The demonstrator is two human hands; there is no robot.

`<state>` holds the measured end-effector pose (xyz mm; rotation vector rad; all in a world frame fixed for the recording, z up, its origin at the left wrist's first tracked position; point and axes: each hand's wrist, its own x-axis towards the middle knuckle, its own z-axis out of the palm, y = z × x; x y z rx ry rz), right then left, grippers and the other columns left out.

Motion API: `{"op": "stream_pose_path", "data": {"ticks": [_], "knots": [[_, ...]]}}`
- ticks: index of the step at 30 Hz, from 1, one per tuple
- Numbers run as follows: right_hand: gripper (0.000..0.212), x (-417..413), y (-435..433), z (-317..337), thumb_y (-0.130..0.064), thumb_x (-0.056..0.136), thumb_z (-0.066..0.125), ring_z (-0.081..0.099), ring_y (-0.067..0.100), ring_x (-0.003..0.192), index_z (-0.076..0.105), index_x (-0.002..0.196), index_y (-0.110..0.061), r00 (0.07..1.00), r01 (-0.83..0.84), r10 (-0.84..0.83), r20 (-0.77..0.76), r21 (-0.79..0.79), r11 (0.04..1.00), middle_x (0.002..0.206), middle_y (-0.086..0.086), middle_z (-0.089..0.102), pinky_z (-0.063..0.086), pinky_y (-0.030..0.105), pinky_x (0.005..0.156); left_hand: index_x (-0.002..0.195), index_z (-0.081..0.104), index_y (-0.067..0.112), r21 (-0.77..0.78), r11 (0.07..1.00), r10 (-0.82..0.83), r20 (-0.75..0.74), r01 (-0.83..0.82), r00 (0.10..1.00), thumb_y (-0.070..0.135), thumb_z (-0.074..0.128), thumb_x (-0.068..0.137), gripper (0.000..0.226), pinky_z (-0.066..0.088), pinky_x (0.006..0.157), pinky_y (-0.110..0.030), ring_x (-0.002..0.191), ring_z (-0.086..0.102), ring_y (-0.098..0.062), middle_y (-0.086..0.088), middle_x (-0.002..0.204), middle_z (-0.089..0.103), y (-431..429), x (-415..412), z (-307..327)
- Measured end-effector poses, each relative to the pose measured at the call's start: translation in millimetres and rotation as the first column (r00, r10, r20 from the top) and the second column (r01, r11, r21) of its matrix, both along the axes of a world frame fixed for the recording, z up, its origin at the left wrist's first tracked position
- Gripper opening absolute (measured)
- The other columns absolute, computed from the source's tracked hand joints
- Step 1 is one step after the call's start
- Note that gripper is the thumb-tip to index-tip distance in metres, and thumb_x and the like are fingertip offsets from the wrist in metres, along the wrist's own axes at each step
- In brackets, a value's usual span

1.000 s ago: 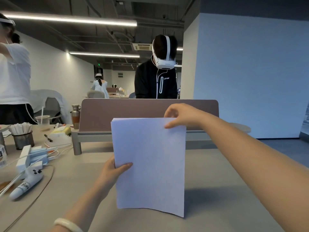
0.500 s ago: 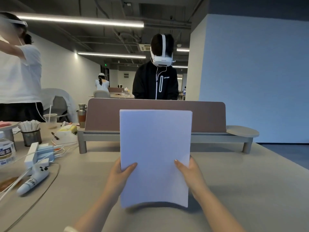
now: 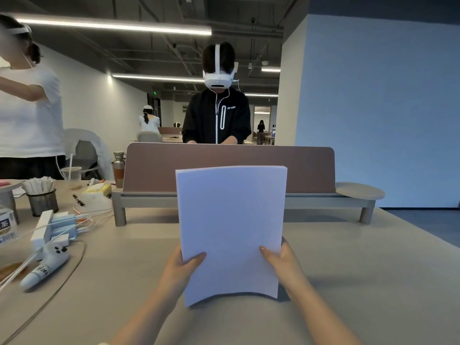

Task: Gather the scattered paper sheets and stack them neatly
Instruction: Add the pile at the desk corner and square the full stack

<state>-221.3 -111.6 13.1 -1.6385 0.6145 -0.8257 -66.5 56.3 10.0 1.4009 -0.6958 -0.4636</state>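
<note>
While a white handheld controller (image 3: pixel 44 270) lies far left on the beige table (image 3: pixel 373 270), the left hand (image 3: pixel 179 270) pinches the left edge of the stack of white paper sheets (image 3: pixel 231 232), thumb across the front. The stack stands upright over mid-table, long axis vertical, face toward the camera, lower edge bowed. The right hand (image 3: pixel 283 265) pinches its right edge likewise.

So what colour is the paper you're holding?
The paper stack is plain white, faintly bluish; head view.
</note>
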Motion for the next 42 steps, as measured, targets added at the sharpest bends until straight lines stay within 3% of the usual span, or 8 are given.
{"op": "stream_pose_path", "data": {"ticks": [6,10,16,21,25,31,35,42], "knots": [[0.035,-7.0,6.1,-35.2,-0.022,0.076,0.061,0.066,0.0,0.094,0.054,0.11,-0.026,0.998,-0.018,0.018,-0.068,0.005,1.0,0.109,-0.007,0.067,0.052,0.016,0.076,0.107,0.063,0.028,-0.027,1.0,-0.016,-0.035,0.015,0.999,0.014,0.062,0.089,0.022,0.053,0.076,-0.031,0.096,0.069,-0.015,0.005,0.103,0.073,-0.9,-4.6,-14.6],[0.026,-4.3,-11.3,-10.9,-0.007,0.087,0.058,0.062,0.025,0.105,0.051,0.105,-0.025,0.982,0.054,-0.08,-0.172,-0.149,0.987,0.109,0.004,0.065,0.051,0.039,0.09,0.109,0.059,0.028,-0.026,0.999,-0.045,-0.034,0.044,0.998,0.014,0.067,0.086,0.028,0.052,0.076,-0.025,0.094,0.069,-0.008,0.008,0.105,0.071,0.8,1.3,-10.8],[0.015,-11.2,-32.5,83.9,-0.013,0.088,0.056,0.053,0.024,0.092,0.055,0.1,-0.006,0.861,-0.158,-0.18,-0.476,-0.586,0.794,0.1,0.005,0.057,0.039,0.033,0.073,0.15,0.004,0.025,0.107,0.967,0.232,0.021,-0.233,0.973,0.04,0.085,0.055,0.126,0.03,0.112,-0.044,0.14,0.027,-0.023,0.0,0.152,0.025,15.9,37.4,6.7],[0.031,-0.1,-19.5,127.0,-0.01,0.089,0.05,0.049,0.026,0.085,0.032,0.067,-0.023,0.68,-0.435,-0.309,-0.665,-0.705,0.56,0.085,0.001,0.046,0.031,0.033,0.06,0.145,0.023,0.024,0.045,0.958,0.266,0.23,-0.284,0.936,0.027,0.084,0.066,0.1,0.035,0.109,-0.048,0.14,0.03,-0.021,0.003,0.152,0.031,30.4,62.4,26.0],[0.012,10.7,-8.2,128.4,-0.006,0.091,0.046,0.043,0.024,0.085,0.04,0.085,-0.014,0.576,-0.564,-0.387,-0.72,-0.693,0.449,0.09,0.003,0.045,0.032,0.031,0.064,0.103,0.061,0.032,0.05,0.998,-0.047,0.152,0.04,0.987,0.034,0.077,0.058,0.048,0.052,0.068,-0.02,0.094,0.067,-0.004,0.019,0.092,0.074,30.8,46.2,16.3],[0.033,-9.0,-40.3,127.1,-0.032,0.073,0.075,0.055,0.016,0.087,0.053,0.096,-0.024,0.763,-0.237,-0.283,-0.581,-0.658,0.714,0.095,-0.004,0.058,0.043,0.032,0.072,0.087,0.067,0.019,0.065,0.998,0.011,0.038,-0.013,0.999,0.027,0.075,0.058,0.031,0.051,0.065,-0.028,0.082,0.068,-0.015,0.014,0.074,0.075,19.7,45.9,7.2],[0.054,-38.6,-55.4,94.7,-0.029,0.072,0.079,0.059,0.015,0.099,0.051,0.117,-0.023,0.94,0.008,-0.101,-0.327,-0.275,0.961,0.107,0.0,0.061,0.044,0.025,0.077,0.093,0.066,0.017,0.083,0.997,-0.002,0.019,0.0,1.0,0.022,0.079,0.071,0.026,0.054,0.07,-0.033,0.085,0.07,-0.022,0.007,0.082,0.076,18.9,52.1,4.7],[0.015,-27.6,-35.3,2.0,-0.024,0.089,0.062,0.07,0.017,0.091,0.063,0.103,-0.019,0.995,-0.001,0.004,-0.104,0.029,1.0,0.106,0.002,0.072,0.056,0.035,0.082,0.097,0.064,0.021,0.007,0.999,0.036,0.012,-0.036,0.999,0.017,0.073,0.081,0.02,0.054,0.068,-0.032,0.085,0.071,-0.022,0.006,0.087,0.076,12.5,43.2,-3.5]]}}
